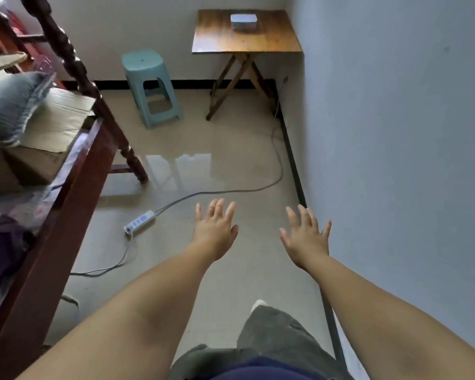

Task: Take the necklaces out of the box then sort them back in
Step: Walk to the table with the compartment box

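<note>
A small white box (243, 21) with its lid on sits on a wooden folding table (272, 39) in the far corner of the room. No necklaces are visible. My left hand (215, 229) and my right hand (305, 235) are stretched out in front of me over the floor, backs up, fingers spread, holding nothing. Both hands are far from the box, with bare floor between.
A teal plastic stool (150, 83) stands left of the table. A white power strip (139, 222) and its cable (279, 160) lie on the tiled floor. A dark wooden bed frame (74, 171) with a cardboard box (52, 127) runs along the left; a wall (395, 133) is on the right.
</note>
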`<state>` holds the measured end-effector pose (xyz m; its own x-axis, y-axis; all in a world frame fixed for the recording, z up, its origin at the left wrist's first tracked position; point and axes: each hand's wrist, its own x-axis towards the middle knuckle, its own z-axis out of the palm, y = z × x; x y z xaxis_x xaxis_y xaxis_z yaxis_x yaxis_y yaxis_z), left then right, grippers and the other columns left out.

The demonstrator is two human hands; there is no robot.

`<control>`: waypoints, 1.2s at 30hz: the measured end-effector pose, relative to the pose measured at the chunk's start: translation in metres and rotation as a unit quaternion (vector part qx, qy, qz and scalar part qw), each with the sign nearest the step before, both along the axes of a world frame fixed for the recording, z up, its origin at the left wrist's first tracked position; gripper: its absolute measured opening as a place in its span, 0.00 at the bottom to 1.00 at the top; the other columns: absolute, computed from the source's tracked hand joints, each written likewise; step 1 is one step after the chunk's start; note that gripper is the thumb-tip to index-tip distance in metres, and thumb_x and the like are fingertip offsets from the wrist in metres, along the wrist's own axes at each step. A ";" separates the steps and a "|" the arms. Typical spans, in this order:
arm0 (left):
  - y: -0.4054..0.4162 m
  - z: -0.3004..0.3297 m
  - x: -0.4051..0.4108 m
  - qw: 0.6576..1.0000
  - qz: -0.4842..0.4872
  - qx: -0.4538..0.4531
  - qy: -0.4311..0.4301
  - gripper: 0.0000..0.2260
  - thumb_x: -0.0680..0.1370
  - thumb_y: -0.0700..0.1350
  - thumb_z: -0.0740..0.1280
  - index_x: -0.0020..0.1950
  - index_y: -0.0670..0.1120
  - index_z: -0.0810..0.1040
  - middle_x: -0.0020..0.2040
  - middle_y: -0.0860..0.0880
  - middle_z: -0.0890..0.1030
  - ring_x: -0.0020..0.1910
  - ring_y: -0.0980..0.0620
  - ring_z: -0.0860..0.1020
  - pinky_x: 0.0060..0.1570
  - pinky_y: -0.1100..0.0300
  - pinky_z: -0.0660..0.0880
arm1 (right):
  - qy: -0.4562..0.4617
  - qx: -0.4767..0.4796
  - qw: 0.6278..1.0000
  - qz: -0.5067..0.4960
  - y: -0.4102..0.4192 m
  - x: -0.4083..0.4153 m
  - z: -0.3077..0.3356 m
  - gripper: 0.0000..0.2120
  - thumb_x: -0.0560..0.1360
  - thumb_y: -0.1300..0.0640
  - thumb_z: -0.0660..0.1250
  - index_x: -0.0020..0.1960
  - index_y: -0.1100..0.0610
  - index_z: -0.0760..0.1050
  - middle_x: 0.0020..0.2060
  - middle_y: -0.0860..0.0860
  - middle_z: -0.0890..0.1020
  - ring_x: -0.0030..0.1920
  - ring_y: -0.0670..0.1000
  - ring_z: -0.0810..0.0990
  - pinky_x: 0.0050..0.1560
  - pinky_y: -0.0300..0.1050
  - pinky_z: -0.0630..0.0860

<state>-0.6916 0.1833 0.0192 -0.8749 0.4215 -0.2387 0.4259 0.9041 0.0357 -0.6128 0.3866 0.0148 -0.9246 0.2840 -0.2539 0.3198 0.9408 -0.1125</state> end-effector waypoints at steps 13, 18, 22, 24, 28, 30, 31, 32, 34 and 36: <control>0.094 -0.004 -0.292 1.000 0.015 0.008 -0.008 0.25 0.82 0.54 0.47 0.76 0.49 0.44 0.78 0.45 0.47 0.77 0.47 0.44 0.72 0.40 0.42 | -0.001 -0.006 1.000 0.011 0.099 -0.312 0.003 0.27 0.81 0.44 0.45 0.77 0.49 0.45 0.78 0.53 0.47 0.77 0.53 0.42 0.71 0.68 0.40; 0.114 0.013 -0.438 1.000 -0.006 0.014 0.024 0.25 0.82 0.54 0.48 0.76 0.48 0.46 0.78 0.45 0.50 0.76 0.47 0.46 0.72 0.40 0.42 | 0.007 -0.004 1.000 -0.024 0.120 -0.446 0.018 0.27 0.81 0.44 0.45 0.77 0.49 0.44 0.78 0.53 0.47 0.77 0.53 0.43 0.72 0.67 0.41; 0.137 0.026 -0.539 0.999 0.000 0.029 0.021 0.25 0.82 0.54 0.48 0.76 0.48 0.46 0.78 0.44 0.51 0.76 0.47 0.46 0.72 0.41 0.42 | 0.013 -0.018 0.999 -0.027 0.133 -0.540 0.033 0.27 0.81 0.44 0.46 0.77 0.49 0.46 0.78 0.52 0.48 0.77 0.53 0.44 0.71 0.67 0.40; 0.154 0.025 -0.580 0.999 -0.008 0.037 0.021 0.25 0.82 0.54 0.48 0.76 0.48 0.46 0.78 0.44 0.51 0.76 0.46 0.46 0.72 0.41 0.42 | 0.011 -0.011 0.999 -0.028 0.146 -0.580 0.030 0.27 0.81 0.44 0.46 0.77 0.49 0.45 0.78 0.52 0.48 0.77 0.52 0.44 0.72 0.66 0.40; 0.187 0.015 -0.666 0.998 -0.036 0.035 0.026 0.25 0.82 0.55 0.48 0.76 0.49 0.46 0.78 0.45 0.51 0.76 0.47 0.46 0.72 0.41 0.42 | 0.000 -0.005 0.999 -0.034 0.179 -0.666 0.020 0.27 0.81 0.44 0.46 0.77 0.49 0.46 0.78 0.53 0.49 0.77 0.53 0.45 0.72 0.67 0.41; 0.203 0.008 -0.717 0.998 -0.023 0.048 0.031 0.25 0.81 0.55 0.48 0.76 0.49 0.47 0.78 0.44 0.52 0.76 0.47 0.47 0.72 0.41 0.42 | 0.006 -0.010 1.000 -0.025 0.197 -0.717 0.013 0.26 0.81 0.44 0.46 0.77 0.49 0.46 0.78 0.53 0.49 0.77 0.53 0.45 0.72 0.67 0.40; 0.210 0.005 -0.744 0.998 -0.011 0.051 0.031 0.25 0.81 0.55 0.49 0.76 0.49 0.47 0.77 0.44 0.52 0.76 0.47 0.47 0.72 0.41 0.42 | 0.009 -0.012 1.000 -0.021 0.207 -0.743 0.012 0.26 0.81 0.44 0.46 0.77 0.49 0.46 0.78 0.53 0.49 0.77 0.53 0.45 0.72 0.66 0.40; 0.218 0.003 -0.769 0.998 0.002 0.048 0.031 0.25 0.81 0.55 0.49 0.76 0.49 0.48 0.77 0.45 0.53 0.76 0.47 0.47 0.72 0.41 0.42 | 0.008 -0.011 1.000 -0.016 0.217 -0.768 0.010 0.26 0.81 0.44 0.46 0.77 0.49 0.46 0.77 0.53 0.50 0.77 0.53 0.45 0.71 0.66 0.40; 0.234 0.000 -0.817 0.998 0.021 0.045 0.025 0.25 0.81 0.55 0.49 0.76 0.49 0.48 0.77 0.45 0.53 0.76 0.47 0.48 0.72 0.41 0.43 | 0.010 -0.009 1.000 -0.005 0.240 -0.817 0.008 0.26 0.81 0.44 0.46 0.77 0.49 0.46 0.77 0.53 0.50 0.77 0.53 0.45 0.71 0.66 0.40; 0.251 0.000 -0.861 0.997 0.047 0.054 0.023 0.25 0.81 0.56 0.49 0.76 0.50 0.48 0.77 0.45 0.53 0.76 0.47 0.48 0.72 0.41 0.43 | 0.013 -0.003 1.000 0.008 0.265 -0.867 0.009 0.26 0.81 0.44 0.46 0.76 0.49 0.47 0.77 0.53 0.51 0.77 0.53 0.45 0.71 0.66 0.40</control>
